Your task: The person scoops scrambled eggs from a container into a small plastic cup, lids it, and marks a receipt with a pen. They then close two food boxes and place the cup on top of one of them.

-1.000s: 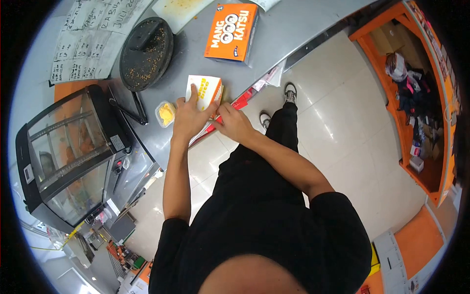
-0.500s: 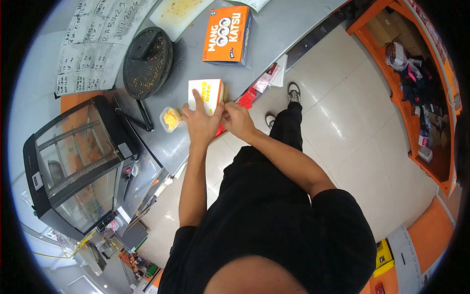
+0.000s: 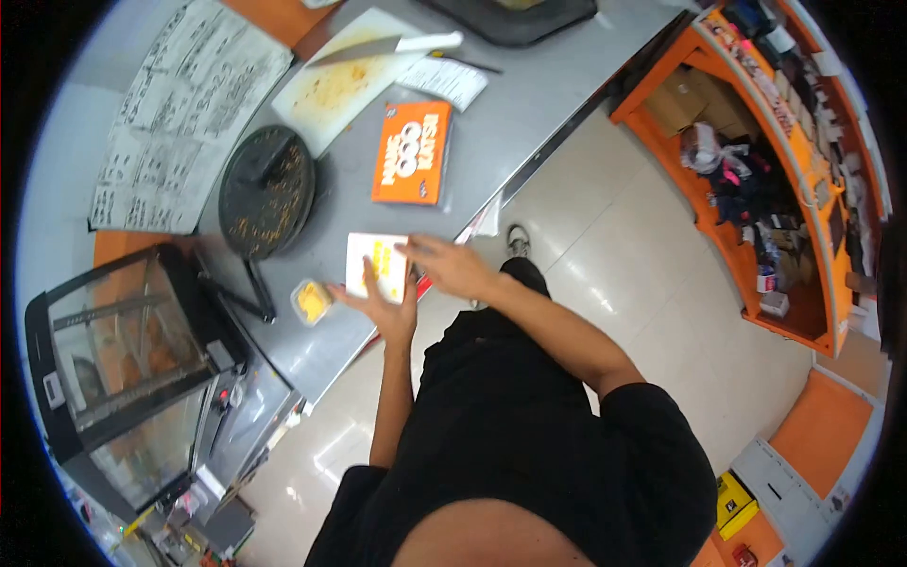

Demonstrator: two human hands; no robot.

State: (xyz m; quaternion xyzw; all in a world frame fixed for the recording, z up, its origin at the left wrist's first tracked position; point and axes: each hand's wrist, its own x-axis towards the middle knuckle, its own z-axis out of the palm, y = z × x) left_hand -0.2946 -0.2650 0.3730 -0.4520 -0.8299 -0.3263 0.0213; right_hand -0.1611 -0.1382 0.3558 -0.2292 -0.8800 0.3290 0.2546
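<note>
A small white carton (image 3: 360, 248) with yellow lettering sits on the steel counter, its lid down. My left hand (image 3: 388, 312) lies over its near side, fingers spread, one finger on the lid and the thumb by the right corner. At the carton's right edge is my right hand (image 3: 458, 270), with fingers stretched out and their tips on the top edge. Just left of my left hand stands a clear plastic tub (image 3: 311, 302) of yellow food. Beyond the carton lies an orange box (image 3: 413, 156) marked MANG KATSU.
A black round pan (image 3: 268, 189) with crumbs stands left of the boxes. Behind is a white cutting board (image 3: 333, 94) bearing a knife (image 3: 378, 47). A glass display warmer (image 3: 132, 350) is at left. Orange shelving (image 3: 699, 180) stands across the floor at right.
The view has shifted, so the counter sits lower and the knife shows. My right hand has gone from pinching at the carton's near right corner to stretched fingers on its top edge.
</note>
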